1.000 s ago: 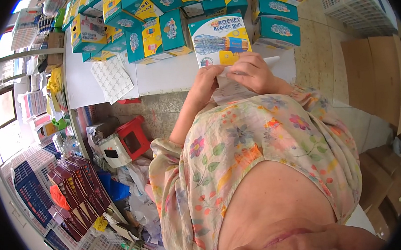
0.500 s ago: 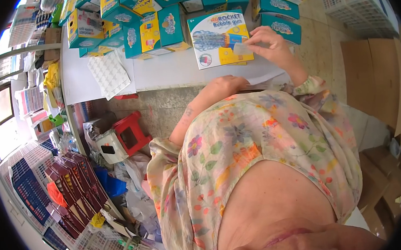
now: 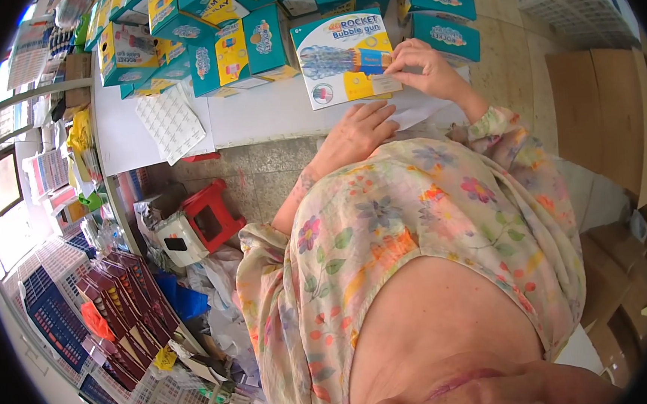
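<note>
A white, yellow and blue bubble gun box (image 3: 330, 81) stands on the white table, its printed face toward me. At its lower right corner my right hand (image 3: 431, 70) is closed, thumb and finger pinching a small pale sticker (image 3: 385, 84). The sticker lies over the yellow part of the box face; whether it is stuck down I cannot tell. Just below the box, at the table's near edge, my left hand (image 3: 360, 130) is open, fingers stretched out, holding nothing. A white sheet of small labels (image 3: 170, 124) lies on the table to the left.
Several teal and yellow boxes (image 3: 227, 58) are stacked along the back of the table, with more teal boxes (image 3: 445, 37) to the right. A red stool (image 3: 216, 218) stands on the floor at left. Brown cardboard (image 3: 595, 123) leans at right. Crowded shelves (image 3: 74, 174) line the left side.
My right hand has brought the sticker down level against the box's lower right corner. My left hand's fingers have stretched out and moved up toward the box. The view has shifted slightly.
</note>
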The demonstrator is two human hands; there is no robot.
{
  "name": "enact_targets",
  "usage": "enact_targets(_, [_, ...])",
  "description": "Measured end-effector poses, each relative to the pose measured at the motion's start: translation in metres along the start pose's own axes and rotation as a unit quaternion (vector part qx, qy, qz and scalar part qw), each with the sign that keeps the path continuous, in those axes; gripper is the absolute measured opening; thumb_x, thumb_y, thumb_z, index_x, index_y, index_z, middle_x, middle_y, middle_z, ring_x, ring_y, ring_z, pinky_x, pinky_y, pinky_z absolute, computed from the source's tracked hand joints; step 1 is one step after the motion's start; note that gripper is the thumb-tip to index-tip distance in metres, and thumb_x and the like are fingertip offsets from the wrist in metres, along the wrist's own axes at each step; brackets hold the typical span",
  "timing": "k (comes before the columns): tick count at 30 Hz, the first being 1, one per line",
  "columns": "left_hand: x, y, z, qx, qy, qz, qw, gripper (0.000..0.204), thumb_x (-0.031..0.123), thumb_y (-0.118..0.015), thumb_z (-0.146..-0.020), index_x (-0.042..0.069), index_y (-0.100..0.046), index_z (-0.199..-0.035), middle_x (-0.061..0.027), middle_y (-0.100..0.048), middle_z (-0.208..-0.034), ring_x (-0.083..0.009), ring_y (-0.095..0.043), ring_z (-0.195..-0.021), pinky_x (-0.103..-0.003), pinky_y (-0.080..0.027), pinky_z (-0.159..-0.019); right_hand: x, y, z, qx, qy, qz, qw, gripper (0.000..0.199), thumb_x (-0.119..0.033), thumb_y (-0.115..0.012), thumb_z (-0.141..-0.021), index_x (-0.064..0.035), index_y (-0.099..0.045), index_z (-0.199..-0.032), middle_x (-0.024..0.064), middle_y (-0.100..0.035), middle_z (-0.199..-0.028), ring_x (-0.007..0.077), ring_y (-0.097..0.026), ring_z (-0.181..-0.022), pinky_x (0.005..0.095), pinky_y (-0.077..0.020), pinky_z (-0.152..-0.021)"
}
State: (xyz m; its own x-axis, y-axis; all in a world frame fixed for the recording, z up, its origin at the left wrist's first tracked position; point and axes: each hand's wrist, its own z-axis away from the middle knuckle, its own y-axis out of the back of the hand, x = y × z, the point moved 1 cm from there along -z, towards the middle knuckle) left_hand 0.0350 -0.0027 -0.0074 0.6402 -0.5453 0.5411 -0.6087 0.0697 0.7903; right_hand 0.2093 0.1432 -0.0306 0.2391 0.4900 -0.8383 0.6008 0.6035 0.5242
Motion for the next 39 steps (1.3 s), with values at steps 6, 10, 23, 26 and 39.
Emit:
enact_targets(6, [0.002,0.0,-0.002,0.0,0.004,-0.014,1.0,0.02,0.018,-0.062,-0.083,0.007,-0.059,-0.1,-0.0139,-0.057,-0.121,-0.0269,-0.051,-0.117,-0.039,-0.041,-0.094,-0.003,0.0,0.0,0.0,0.001,0.023,1.0,0.011,-0.007,-0.07,-0.075,-0.0089,-0.072,-0.086,0.0024,-0.062,-0.089,0.0186,-0.053,-0.099,0.0327,-0.0395,-0.091])
enact_targets(10, [0.003,-0.001,-0.003,0.004,0.011,-0.015,1.0,0.019,0.016,-0.062,-0.082,0.007,-0.06,-0.098,-0.015,-0.055,-0.123,-0.0275,-0.05,-0.119,-0.04,-0.04,-0.094,-0.001,-0.001,0.001,0.003,0.009,0.032,0.999,0.012,-0.006,-0.07,-0.074,-0.0083,-0.071,-0.086,0.0031,-0.06,-0.089,0.0183,-0.053,-0.098,0.031,-0.0395,-0.09])
enact_targets(23, [-0.008,-0.002,-0.009,-0.041,0.034,-0.062,0.997,0.016,0.02,-0.061,-0.079,0.006,-0.059,-0.087,-0.0137,-0.054,-0.128,-0.025,-0.046,-0.124,-0.039,-0.039,-0.093,-0.023,-0.008,0.008,0.091,-0.106,0.19,0.972,0.065,-0.02,-0.075,-0.072,-0.01,-0.049,-0.131,0.0053,-0.062,-0.095,0.0198,-0.054,-0.098,0.0405,-0.0322,-0.101])
enact_targets(26, [-0.019,-0.012,-0.01,-0.044,0.021,-0.076,0.996,0.021,0.023,-0.063,-0.076,0.007,-0.061,-0.089,-0.0145,-0.054,-0.129,-0.026,-0.048,-0.123,-0.04,-0.04,-0.092,0.0,-0.021,-0.005,0.129,-0.132,0.106,0.977,0.096,-0.035,-0.081,-0.064,0.0005,-0.032,-0.139,0.0192,-0.057,-0.11,0.0326,-0.053,-0.104,0.0424,-0.0385,-0.094])
enact_targets(39, [-0.072,0.024,0.037,0.162,0.305,0.098,0.933,0.011,0.005,-0.054,-0.09,-0.002,-0.062,-0.094,-0.0219,-0.042,-0.14,-0.0274,-0.045,-0.124,-0.034,-0.038,-0.097,0.039,-0.051,-0.001,0.019,-0.219,-0.135,0.966,0.072,-0.058,-0.049,-0.087,0.0018,-0.047,-0.127,0.0231,-0.062,-0.109,0.0349,-0.061,-0.098,0.0406,-0.047,-0.084])
